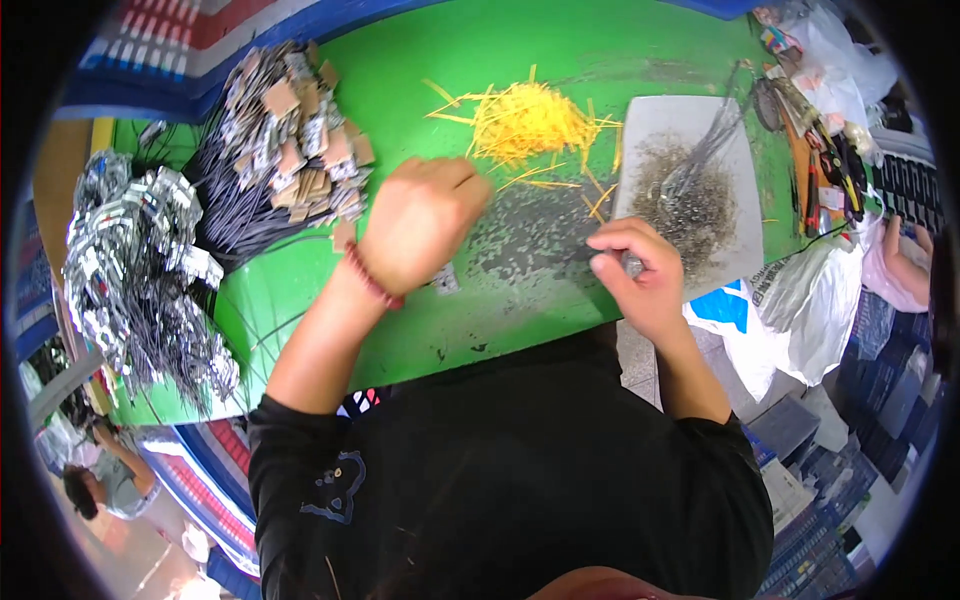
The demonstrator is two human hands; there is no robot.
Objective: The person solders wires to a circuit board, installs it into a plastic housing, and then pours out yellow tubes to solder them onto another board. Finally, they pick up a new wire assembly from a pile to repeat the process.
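Note:
My left hand (425, 215), with a red bead bracelet on its wrist, is curled closed above the green table (470, 335). Its fingertips are turned away, so whatever they hold is hidden. Just beyond it lies a heap of thin yellow strips (535, 122). My right hand (645, 280) hovers by the near left edge of a pale board (725, 250), fingers and thumb curled round a small greyish piece (632, 263) too small to name. Bundled dark cables with tan and whitish tabs (300, 150) lie left of my left hand.
Farther left sits a bundle of wires with shiny silver ends (140, 250). Dark crumbs and fine wires (690, 190) cover the board. Hand tools (835, 170) and plastic bags (820, 300) are at the right. Another person (110, 480) is at lower left; someone's arm (900, 260) shows far right.

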